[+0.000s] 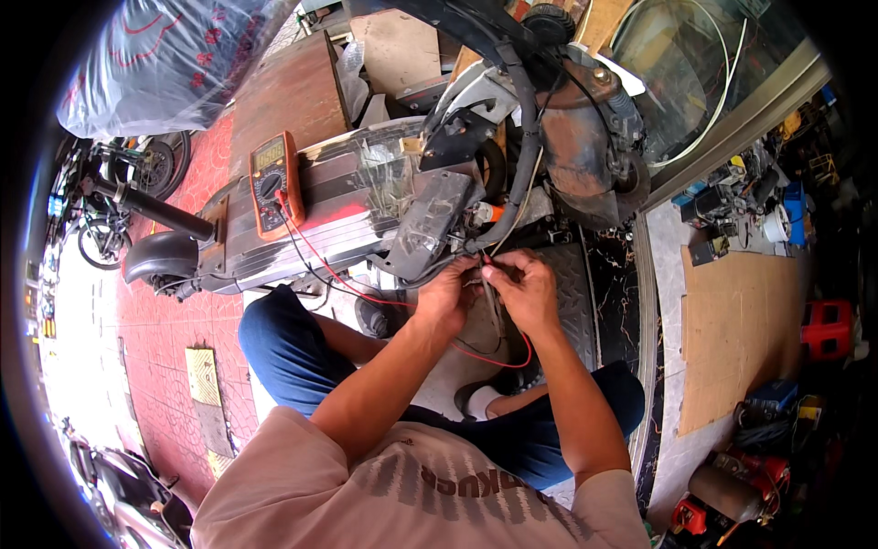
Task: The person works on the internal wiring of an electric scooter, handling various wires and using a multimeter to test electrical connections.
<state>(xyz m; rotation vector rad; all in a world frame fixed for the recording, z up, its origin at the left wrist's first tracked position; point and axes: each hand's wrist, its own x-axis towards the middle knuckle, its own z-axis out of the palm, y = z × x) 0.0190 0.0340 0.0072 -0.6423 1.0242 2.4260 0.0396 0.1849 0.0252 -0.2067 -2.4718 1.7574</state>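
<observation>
In the head view, both hands meet at a bundle of scooter wiring (pixel 476 249) just below the tipped-up electric scooter (pixel 366 197), which lies on its side across the person's knees. The left hand (pixel 446 295) is curled nearly closed, pinching the wires near a connector. The right hand (pixel 523 285) is likewise closed, gripping what appears to be a red probe (pixel 487 263) whose tip touches the same spot. Its red test lead (pixel 343 274) and a black lead (pixel 306 261) run back to an orange multimeter (pixel 274 183) resting on the scooter's deck.

The risks, as I judge them: the probe tip could slip off the contact and bridge neighbouring terminals; the slack red lead looping under the right wrist could snag and drag the meter off the sloped deck; the scooter itself could shift on the knees.

Much is hard to read. The fingertips hide the contact point, so the connector and the black probe's end cannot be made out. The meter's display is too small to read. The frame's dark rim cuts off the tools on the right.
</observation>
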